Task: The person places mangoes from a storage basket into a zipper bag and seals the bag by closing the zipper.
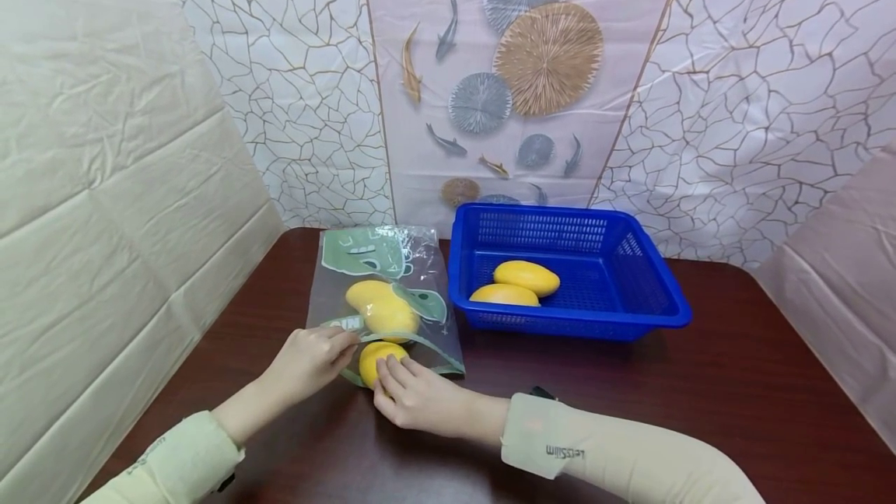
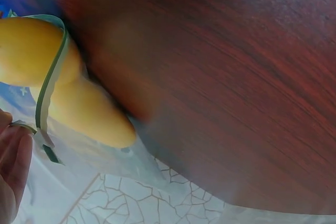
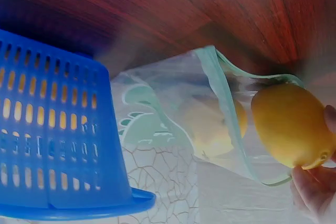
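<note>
A clear zip bag with green cartoon prints lies on the table, its mouth toward me. Inside it is one yellow mango, seen through the plastic. My left hand pinches the left part of the bag's rim, lifting the green-edged opening; the left wrist view shows thumb and fingers at that rim. At the mouth, my right hand holds a second mango by its near end, the far end just within the opening. Part of this mango is hidden behind the right fingers in the head view.
A blue plastic basket with slotted walls stands right of the bag, close to it. Two mangoes lie in its left part. The dark wooden table ends at a patterned cloth backdrop, with pale cloth walls on both sides.
</note>
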`<action>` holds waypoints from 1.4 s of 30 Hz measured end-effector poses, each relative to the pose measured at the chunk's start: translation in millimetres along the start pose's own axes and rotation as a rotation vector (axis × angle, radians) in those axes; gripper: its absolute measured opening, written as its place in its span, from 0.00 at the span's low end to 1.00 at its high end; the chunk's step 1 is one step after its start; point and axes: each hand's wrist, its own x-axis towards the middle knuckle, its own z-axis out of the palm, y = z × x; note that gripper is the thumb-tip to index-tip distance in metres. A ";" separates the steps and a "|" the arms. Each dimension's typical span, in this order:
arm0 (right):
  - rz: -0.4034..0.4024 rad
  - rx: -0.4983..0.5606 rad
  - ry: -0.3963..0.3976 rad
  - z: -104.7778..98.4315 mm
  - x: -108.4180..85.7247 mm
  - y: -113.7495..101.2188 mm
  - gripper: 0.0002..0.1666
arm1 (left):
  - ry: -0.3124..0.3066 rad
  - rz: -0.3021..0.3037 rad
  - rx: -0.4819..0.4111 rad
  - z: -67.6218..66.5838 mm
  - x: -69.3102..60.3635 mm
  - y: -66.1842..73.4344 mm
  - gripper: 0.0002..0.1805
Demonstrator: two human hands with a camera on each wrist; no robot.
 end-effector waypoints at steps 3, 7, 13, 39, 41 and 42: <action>0.000 -0.019 -0.035 0.3 2.4 -1.9 0.21 | -0.014 -0.007 -0.008 -1.4 1.7 0.9 0.11; -0.001 -0.041 -0.058 2.8 3.6 -2.2 0.23 | -0.021 -0.010 -0.014 -3.3 3.9 1.5 0.10; 0.002 -0.052 -0.106 10.3 1.9 -2.4 0.24 | -0.020 -0.008 -0.013 -2.8 3.1 1.6 0.10; 0.195 -0.098 -0.198 43.3 -1.5 -6.7 0.24 | -0.014 0.004 -0.023 -1.9 3.7 1.1 0.08; 0.229 -0.119 -0.247 42.3 1.6 -9.2 0.19 | -0.015 0.006 -0.022 -2.2 4.2 1.2 0.07; 0.248 -0.127 -0.275 41.9 3.4 -10.5 0.17 | -0.015 0.007 -0.021 -2.3 4.4 1.2 0.07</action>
